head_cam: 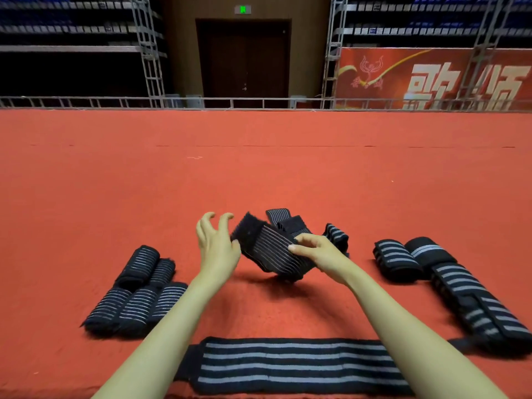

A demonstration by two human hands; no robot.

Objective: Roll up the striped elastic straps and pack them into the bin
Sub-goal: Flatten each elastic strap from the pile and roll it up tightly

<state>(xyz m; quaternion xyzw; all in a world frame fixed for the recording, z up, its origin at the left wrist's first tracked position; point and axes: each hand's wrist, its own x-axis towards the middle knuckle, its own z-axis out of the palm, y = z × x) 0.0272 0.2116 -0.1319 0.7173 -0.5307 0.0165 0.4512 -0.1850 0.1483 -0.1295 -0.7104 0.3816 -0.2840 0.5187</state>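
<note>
My right hand (313, 250) pinches the thin-striped strap (267, 249) between thumb and fingertips. It holds the strap lifted and tilted off the red carpet (259, 174), dead ahead at 12 o'clock. I hold it in the air, I judge, so the loose tail can hang free while I look for the end to start the roll from.

My left hand (216, 243) is at 9 o'clock of that strap, wide open, with the fingers spread and arched like a claw and closed on nothing. Only the thumb tip sits at the fuzzy dark end of the strap. From there it can take that end and turn it inward.

Behind the held strap, at 12 to 1 o'clock, more loose strap (335, 236) lies crumpled. I cannot tell whether it is the same piece or another.

The rolled straps (135, 289) lie side by side at 9 o'clock of my left forearm. They are probably parked there to be packed together.

At 3 o'clock sit two wide-striped rolls (403, 259), and a long strap (478, 306) runs from them towards 5 o'clock.

A flat wide-striped strap (290, 365) lies stretched crosswise at 6 o'clock, under my forearms, perhaps laid out for rolling.

No bin is in view, so packing looks some way off. Several straps are not yet rolled.
</note>
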